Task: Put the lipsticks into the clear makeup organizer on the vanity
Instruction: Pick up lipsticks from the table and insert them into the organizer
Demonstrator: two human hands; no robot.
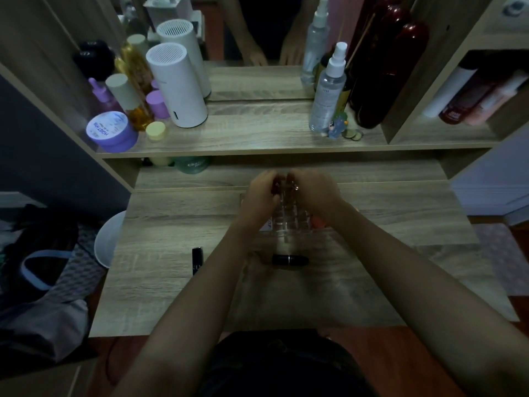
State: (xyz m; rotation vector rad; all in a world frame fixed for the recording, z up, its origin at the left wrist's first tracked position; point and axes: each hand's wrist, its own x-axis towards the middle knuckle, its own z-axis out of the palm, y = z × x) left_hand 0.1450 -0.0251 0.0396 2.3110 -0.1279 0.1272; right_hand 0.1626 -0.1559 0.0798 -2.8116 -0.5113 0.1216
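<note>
Lying loose before the organizer [289,222], the lipstick [289,259] looks light, rigid, roll-prone—pinch mid-barrel; left hand [262,193] and right hand [310,190] seemingly curl together over slots, grip unclear.

From my feed the room is dim, and a light wood-grain vanity [400,222] fills the middle, with a raised shelf [257,130] and a mirror [257,30] behind it. I see an open cubby [469,96] at right. The floor [366,348] is reddish-brown; a dark wall [43,156] stands at left.
</note>
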